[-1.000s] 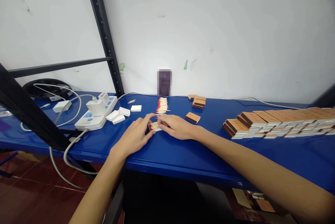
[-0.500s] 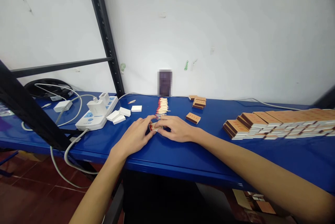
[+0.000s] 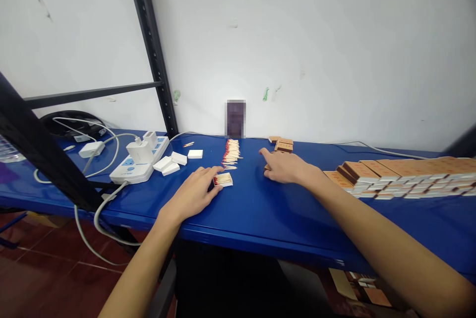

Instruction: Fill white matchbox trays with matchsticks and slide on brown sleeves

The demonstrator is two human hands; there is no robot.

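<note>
My left hand (image 3: 195, 193) rests on the blue table (image 3: 260, 214), its thumb and fingers pinching the left end of a white matchbox tray (image 3: 223, 179) filled with red-tipped matches. My right hand (image 3: 282, 165) lies further right with its fingers spread, covering a brown matchbox sleeve that barely shows under the palm. A row of loose matches (image 3: 231, 152) lies just behind the tray. A small pile of brown sleeves (image 3: 282, 145) sits behind my right hand.
Several empty white trays (image 3: 174, 160) lie left of the matches, beside a white power strip (image 3: 139, 161) with chargers and cables. Stacked rows of filled matchboxes (image 3: 405, 173) cover the right side. A black shelf post (image 3: 152, 50) rises at the left.
My right hand has left the filled tray and moved right and back onto the single brown sleeve. The left hand stays on the tray.
</note>
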